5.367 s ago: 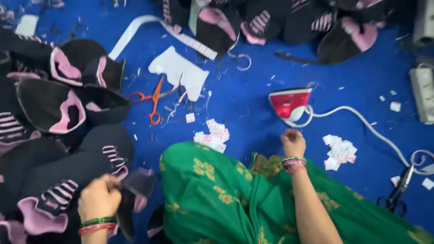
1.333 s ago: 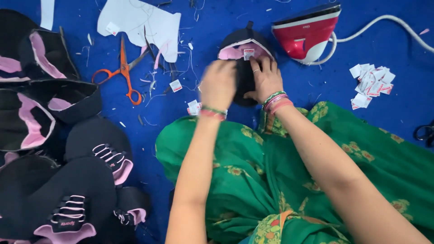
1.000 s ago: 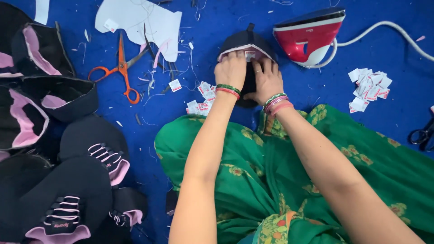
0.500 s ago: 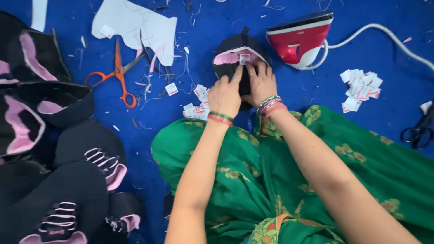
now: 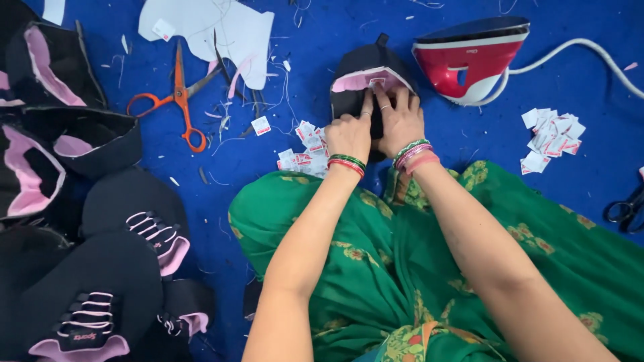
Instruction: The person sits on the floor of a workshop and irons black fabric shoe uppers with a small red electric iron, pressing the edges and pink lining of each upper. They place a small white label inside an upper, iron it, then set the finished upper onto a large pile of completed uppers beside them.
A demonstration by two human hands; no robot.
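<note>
Down at the far left a heap of black shoe uppers with pink lining (image 5: 87,221) is piled on the blue floor covering (image 5: 221,181), some showing pink lace loops. Beyond them lie orange-handled scissors (image 5: 180,94), blades partly open, just beside a white paper pattern piece (image 5: 228,30), with thread scraps and snippets scattered around. A loose pile of small white and red labels (image 5: 305,151) sits near the person's knee, which is draped in green patterned cloth (image 5: 376,268).

The left hand (image 5: 349,134), green and red bangles at the wrist, is curled with its fingertips pressed onto the black shoe upper (image 5: 365,74) lying flat on the floor in front of the knees; its pink lining edge faces away from the person. The right hand (image 5: 401,121) touches the left one, fingers spread flat on the same piece, pinning a small white label (image 5: 377,83) at the pink edge.

Just right of the upper a red and white iron (image 5: 469,60) stands tipped on its side, its white cord trailing off right. Further right is a second pile of labels (image 5: 550,137), and black scissors (image 5: 627,209) at the edge
</note>
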